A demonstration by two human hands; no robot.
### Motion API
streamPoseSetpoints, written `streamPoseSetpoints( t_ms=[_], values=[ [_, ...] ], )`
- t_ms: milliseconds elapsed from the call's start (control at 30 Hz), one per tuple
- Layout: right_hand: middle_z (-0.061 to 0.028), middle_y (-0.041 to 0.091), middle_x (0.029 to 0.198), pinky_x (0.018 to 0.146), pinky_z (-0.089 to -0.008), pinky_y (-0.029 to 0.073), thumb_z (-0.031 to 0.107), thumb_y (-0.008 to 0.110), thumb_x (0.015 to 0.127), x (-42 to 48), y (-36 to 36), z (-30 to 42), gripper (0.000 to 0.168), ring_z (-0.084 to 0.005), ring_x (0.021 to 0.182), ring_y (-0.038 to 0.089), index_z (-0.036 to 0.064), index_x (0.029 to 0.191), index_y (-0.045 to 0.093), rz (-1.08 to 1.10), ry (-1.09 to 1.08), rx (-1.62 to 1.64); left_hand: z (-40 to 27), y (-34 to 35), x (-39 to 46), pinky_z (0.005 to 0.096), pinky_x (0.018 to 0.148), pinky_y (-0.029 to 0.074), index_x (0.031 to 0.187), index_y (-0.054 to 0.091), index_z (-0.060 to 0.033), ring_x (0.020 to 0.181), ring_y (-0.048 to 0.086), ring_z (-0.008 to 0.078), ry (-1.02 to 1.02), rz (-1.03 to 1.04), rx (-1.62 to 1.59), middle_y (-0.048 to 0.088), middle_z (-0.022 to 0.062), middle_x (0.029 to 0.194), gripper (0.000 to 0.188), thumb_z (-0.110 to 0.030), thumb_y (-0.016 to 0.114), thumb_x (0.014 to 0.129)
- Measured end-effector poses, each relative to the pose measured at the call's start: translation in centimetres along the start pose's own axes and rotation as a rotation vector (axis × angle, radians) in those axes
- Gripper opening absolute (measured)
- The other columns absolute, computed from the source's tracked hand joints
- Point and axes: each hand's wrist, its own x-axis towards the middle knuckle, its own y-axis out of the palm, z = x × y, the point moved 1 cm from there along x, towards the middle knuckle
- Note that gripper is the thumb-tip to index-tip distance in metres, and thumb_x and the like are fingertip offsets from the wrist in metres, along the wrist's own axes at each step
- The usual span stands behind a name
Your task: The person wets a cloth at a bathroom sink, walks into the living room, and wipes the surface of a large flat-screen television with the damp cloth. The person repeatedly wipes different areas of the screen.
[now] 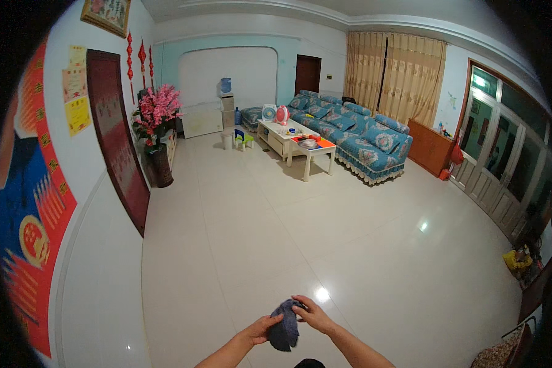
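Note:
A dark blue-grey cloth (284, 327), bunched or folded, is held up between my two hands, low in the middle of the view. My left hand (260, 329) grips its left side, with the thumb lying over the fabric. At the upper right edge of the cloth, my right hand (311, 314) pinches it between thumb and fingers. The lower part of the cloth hangs down above the tiled floor. Whether it is a plain cloth or a small garment, I cannot tell.
Pale floor tiles (257, 221) stretch ahead. Beyond stand a white coffee table (276, 142), a small table (307, 170), a green and blue child's chair (244, 140) and a blue floral sofa (372, 152). A vase of pink flowers (161, 168) stands left, by a dark red door (119, 133).

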Motion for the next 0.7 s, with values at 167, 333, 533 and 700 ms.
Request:
streamPoseSetpoints(
  t_ms=[167,333,533,700],
  values=[
    [-0.0126,0.048,0.122,0.085,-0.0316,0.043,0.042,0.046,0.09,11.2,-4.3,-2.9,0.056,-0.0203,0.104,0.051,-0.002,0.124,0.042,-0.163,0.046,-0.22,-8.0,-4.5,9.6,0.035,0.087,0.046,0.121,0.044,-0.0039,0.099,0.055,0.0183,0.192,-0.145,0.056,0.056,0.0074,0.109,0.045,-0.027,0.059,0.085],
    [-0.0086,0.059,0.101,0.08,-0.031,0.042,0.044,0.044,0.09,24.8,-7.2,-2.6,0.049,-0.0183,0.093,0.054,0.002,0.114,0.052,0.018,0.368,0.653,-18.8,-7.8,16.7,0.037,0.089,0.044,0.119,0.043,-0.0017,0.105,0.052,0.0213,0.253,-0.252,0.197,0.053,0.0106,0.114,0.044,-0.026,0.059,0.085],
    [-0.0021,0.058,0.092,0.065,-0.0261,0.044,0.033,0.05,0.09,42.1,-8.5,2.9,0.034,-0.012,0.078,0.055,0.004,0.108,0.054,0.262,0.345,0.545,-32.1,-13.1,22.6,0.0333,0.082,0.046,0.109,0.049,0.002,0.093,0.056,0.0181,0.234,-0.705,0.863,0.058,0.0121,0.102,0.06,-0.035,0.076,0.069],
    [-0.0003,0.06,0.087,0.067,-0.0233,0.043,0.024,0.057,0.087,57.3,-9.4,4.9,0.027,-0.0089,0.074,0.053,0.0,0.1,0.06,0.212,0.164,0.314,-41.6,-19.3,27.8,0.0299,0.077,0.047,0.104,0.055,-0.0014,0.086,0.058,0.0146,0.42,-0.753,0.726,0.062,0.0067,0.094,0.049,-0.028,0.076,0.07]
  ],
)
